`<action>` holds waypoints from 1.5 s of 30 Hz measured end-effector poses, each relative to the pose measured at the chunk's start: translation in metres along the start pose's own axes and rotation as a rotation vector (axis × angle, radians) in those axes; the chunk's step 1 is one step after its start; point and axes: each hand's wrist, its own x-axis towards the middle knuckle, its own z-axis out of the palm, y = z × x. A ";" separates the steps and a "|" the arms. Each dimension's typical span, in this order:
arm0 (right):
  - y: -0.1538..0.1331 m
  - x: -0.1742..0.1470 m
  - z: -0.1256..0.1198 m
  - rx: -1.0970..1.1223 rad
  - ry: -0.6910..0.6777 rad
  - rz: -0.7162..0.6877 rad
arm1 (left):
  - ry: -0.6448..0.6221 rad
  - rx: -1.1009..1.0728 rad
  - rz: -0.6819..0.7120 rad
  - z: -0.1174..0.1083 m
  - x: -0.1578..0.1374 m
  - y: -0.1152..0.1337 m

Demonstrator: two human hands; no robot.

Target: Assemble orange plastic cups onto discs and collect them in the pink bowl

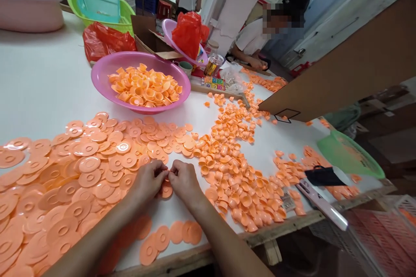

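My left hand (152,177) and my right hand (182,179) meet over the front middle of the table, thumbs and fingertips pinched close together. Something small and orange shows between them, mostly hidden by the fingers. Just beneath lies an orange plastic disc (167,190); whether the fingers hold it I cannot tell. A wide spread of flat orange discs (89,164) with ring-shaped centres covers the table on the left. To the right is a heap of small orange plastic cups (234,169). Several more discs (162,238) lie in a row near the front edge.
A pink basin (100,80) holding orange cup pieces stands behind the discs. Red bags, a green basket (126,26) and jars are further back. A large cardboard panel (341,56) leans at right, near a co-worker (256,37). A green tray (351,151) lies by the right edge.
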 end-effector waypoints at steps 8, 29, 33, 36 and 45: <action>0.002 0.010 -0.025 0.145 -0.290 0.097 | -0.170 -0.179 -0.078 0.000 0.001 -0.002; 0.049 0.005 -0.094 0.316 0.114 -0.052 | -0.097 0.312 0.430 -0.056 0.020 0.083; 0.042 -0.042 -0.069 0.332 0.002 -0.036 | -0.263 0.601 0.382 -0.017 -0.028 0.016; 0.038 -0.061 -0.048 0.052 -0.041 -0.161 | -0.221 0.644 0.328 -0.004 -0.036 0.002; 0.033 -0.058 -0.046 -0.021 0.049 -0.101 | -0.125 0.543 0.318 0.001 -0.030 -0.004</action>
